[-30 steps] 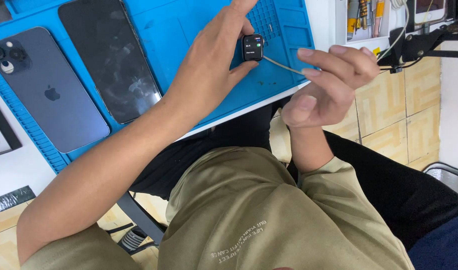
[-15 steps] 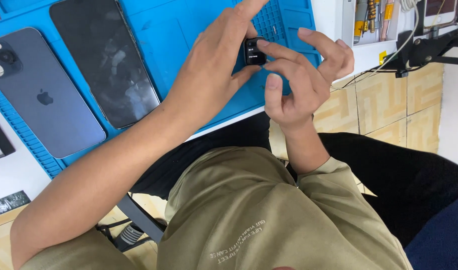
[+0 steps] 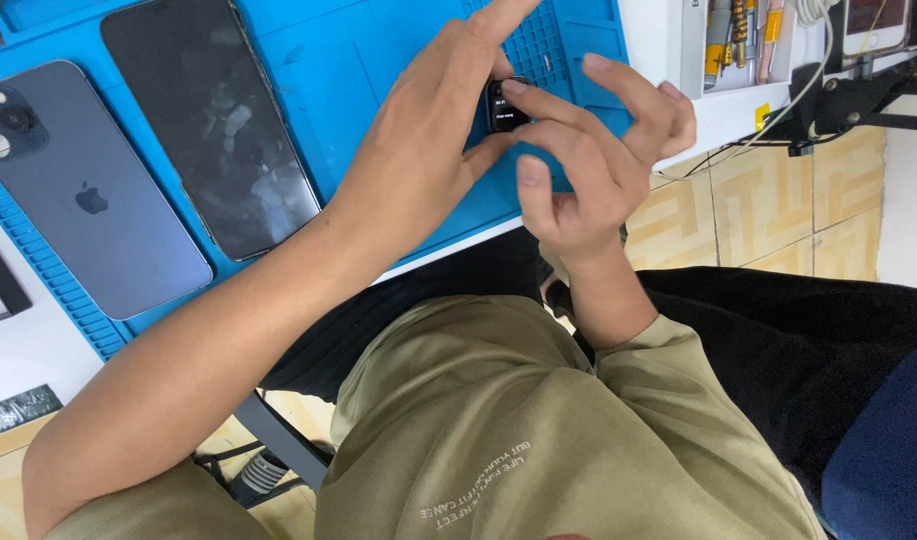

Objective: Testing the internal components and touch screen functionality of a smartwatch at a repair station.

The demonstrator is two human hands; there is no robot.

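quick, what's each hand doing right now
left hand: shut on the small black device
right hand: open, a fingertip on the device

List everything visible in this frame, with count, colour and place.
mat: one, blue, on the white bench.
phone: one, dark blue, back up, left on the mat.
screen panel: one, black, smudged, beside the phone.
small device: one, black with a lit screen, held over the mat.
tool rack: one, white, holding several tools, top right.
cable: one, white, off the bench edge at right.
floor tiles: tan, patterned, right.
left hand: grips the small device.
right hand: one fingertip on the device's screen.
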